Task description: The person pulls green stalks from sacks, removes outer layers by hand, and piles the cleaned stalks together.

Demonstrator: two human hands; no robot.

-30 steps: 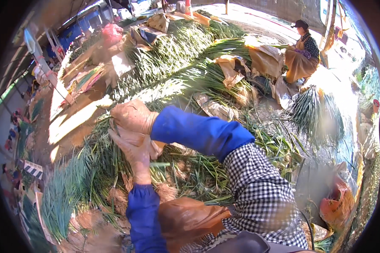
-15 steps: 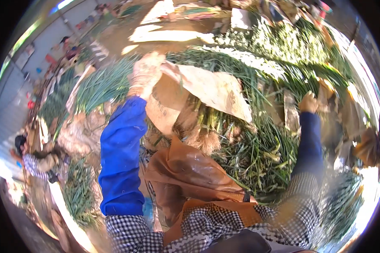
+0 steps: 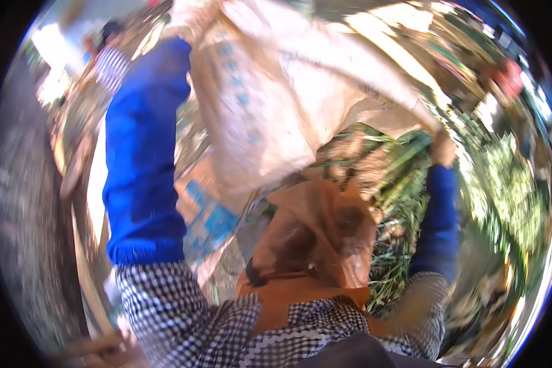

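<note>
A large pale woven sack [image 3: 257, 104], with faded blue marks, is stretched wide in front of me. My left hand [image 3: 193, 18], raised far out at the top left, is closed on one edge of the sack. At the opposite end of its long edge, my right hand [image 3: 443, 148] is closed on the cloth, though motion blurs the fingers. Beneath the sack's right part lie green stalks with pale, rooty ends [image 3: 365, 159], partly covered. An orange-brown apron [image 3: 313, 239] covers my lap.
Loose green leaves [image 3: 391, 282] litter the ground beside my lap. Another sack piece with blue print [image 3: 211, 221] lies to the left. More green bundles [image 3: 503, 184] spread along the right. A person in a striped top [image 3: 111, 67] is at the upper left.
My view has swung left. The sack, earlier held by my left hand and partly folded, is now spread between both hands. My right hand has gone from the leaves to the sack's edge.
</note>
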